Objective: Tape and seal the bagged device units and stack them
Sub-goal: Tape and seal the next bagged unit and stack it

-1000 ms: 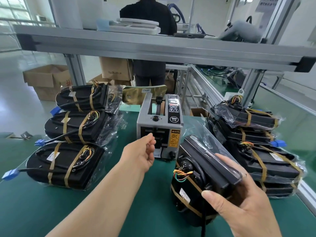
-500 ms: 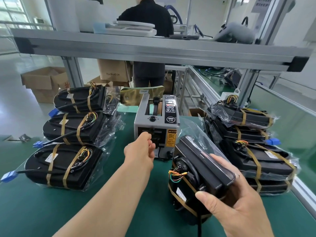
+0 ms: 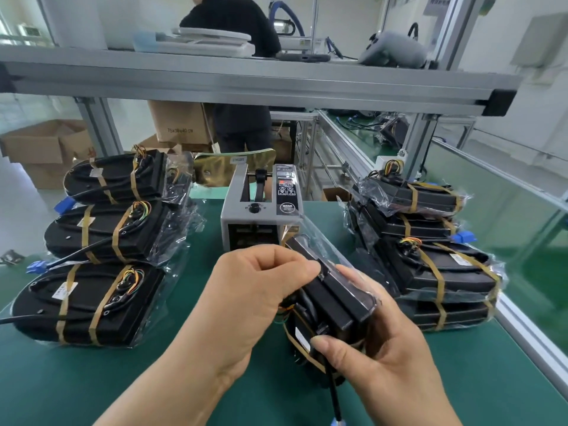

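A black device unit in a clear bag (image 3: 335, 299) is held tilted above the green mat (image 3: 92, 382), with tan tape bands round its lower part. My right hand (image 3: 384, 358) grips it from below and the right. My left hand (image 3: 261, 290) has its fingers curled, the fingertips pinching at the bag's upper left edge; I cannot make out a tape piece between them. The grey tape dispenser (image 3: 261, 207) stands just behind. Three taped bagged units (image 3: 107, 229) lie side by side at the left. A stack of taped units (image 3: 430, 269) sits at the right.
A tan tape roll (image 3: 227, 167) sits behind the dispenser. An aluminium shelf beam (image 3: 246, 81) crosses overhead on uprights. A person in black (image 3: 239, 124) stands beyond the table. Cardboard boxes (image 3: 37, 146) lie on the floor at the left. The table's metal edge (image 3: 528, 330) runs along the right.
My left hand has drawn back from the dispenser's outlet to the bag's upper edge. The right hand has brought the unit closer to the middle.
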`<state>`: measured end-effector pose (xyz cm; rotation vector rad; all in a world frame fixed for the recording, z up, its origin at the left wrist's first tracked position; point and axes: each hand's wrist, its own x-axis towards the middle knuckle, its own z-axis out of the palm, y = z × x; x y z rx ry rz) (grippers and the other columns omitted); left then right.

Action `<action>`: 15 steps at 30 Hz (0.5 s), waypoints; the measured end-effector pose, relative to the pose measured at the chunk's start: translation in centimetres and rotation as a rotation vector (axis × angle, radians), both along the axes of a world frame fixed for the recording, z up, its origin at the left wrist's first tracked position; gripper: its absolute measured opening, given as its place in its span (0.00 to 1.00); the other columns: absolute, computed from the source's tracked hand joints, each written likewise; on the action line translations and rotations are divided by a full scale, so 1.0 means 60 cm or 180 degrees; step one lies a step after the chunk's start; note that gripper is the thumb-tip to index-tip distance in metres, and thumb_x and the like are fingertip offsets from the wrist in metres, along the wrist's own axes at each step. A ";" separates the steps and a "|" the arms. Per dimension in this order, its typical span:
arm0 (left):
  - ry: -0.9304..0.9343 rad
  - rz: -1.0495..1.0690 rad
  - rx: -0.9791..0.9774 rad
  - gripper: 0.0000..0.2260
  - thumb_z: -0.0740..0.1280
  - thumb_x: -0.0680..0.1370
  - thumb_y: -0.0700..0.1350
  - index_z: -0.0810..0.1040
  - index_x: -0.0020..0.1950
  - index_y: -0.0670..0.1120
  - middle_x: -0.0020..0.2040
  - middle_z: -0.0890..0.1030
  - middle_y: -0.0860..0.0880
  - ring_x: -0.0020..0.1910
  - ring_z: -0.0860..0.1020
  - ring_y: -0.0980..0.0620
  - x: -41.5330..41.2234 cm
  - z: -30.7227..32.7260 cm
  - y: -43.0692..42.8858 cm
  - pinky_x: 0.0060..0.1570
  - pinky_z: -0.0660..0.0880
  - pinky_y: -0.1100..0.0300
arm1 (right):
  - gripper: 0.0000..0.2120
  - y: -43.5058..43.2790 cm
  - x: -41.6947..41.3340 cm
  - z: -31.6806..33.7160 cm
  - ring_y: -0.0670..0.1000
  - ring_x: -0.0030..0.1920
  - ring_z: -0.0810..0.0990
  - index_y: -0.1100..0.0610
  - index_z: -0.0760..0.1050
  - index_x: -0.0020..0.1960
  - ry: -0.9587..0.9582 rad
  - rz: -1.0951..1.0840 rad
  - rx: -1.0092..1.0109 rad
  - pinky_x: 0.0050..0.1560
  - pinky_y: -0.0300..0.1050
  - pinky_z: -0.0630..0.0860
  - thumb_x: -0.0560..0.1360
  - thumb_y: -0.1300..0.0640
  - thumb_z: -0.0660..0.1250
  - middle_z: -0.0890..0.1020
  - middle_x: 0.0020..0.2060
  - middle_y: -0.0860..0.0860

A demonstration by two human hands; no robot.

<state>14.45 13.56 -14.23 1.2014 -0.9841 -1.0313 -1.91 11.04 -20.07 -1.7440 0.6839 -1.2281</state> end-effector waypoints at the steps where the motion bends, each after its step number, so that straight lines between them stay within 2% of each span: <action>1: -0.0005 0.0038 0.0000 0.07 0.77 0.65 0.46 0.84 0.36 0.44 0.35 0.82 0.41 0.33 0.76 0.52 0.000 -0.002 -0.002 0.35 0.75 0.64 | 0.35 0.000 0.001 -0.002 0.42 0.56 0.83 0.33 0.75 0.62 0.0024 0.0000 -0.0025 0.54 0.31 0.76 0.64 0.62 0.78 0.84 0.56 0.38; 6: -0.0194 0.0220 0.0047 0.08 0.78 0.67 0.45 0.83 0.35 0.42 0.32 0.80 0.44 0.30 0.74 0.53 0.000 -0.005 -0.005 0.29 0.72 0.65 | 0.35 -0.001 0.003 -0.007 0.40 0.55 0.83 0.33 0.74 0.64 0.0130 -0.0031 -0.0171 0.53 0.30 0.76 0.65 0.61 0.78 0.83 0.55 0.36; 15: -0.0411 0.0308 0.0038 0.07 0.77 0.68 0.45 0.83 0.35 0.44 0.31 0.80 0.47 0.29 0.74 0.53 0.000 -0.009 -0.006 0.29 0.72 0.66 | 0.36 -0.001 0.005 -0.008 0.40 0.55 0.83 0.33 0.74 0.64 0.0101 0.0003 -0.0236 0.53 0.29 0.76 0.65 0.63 0.77 0.84 0.55 0.38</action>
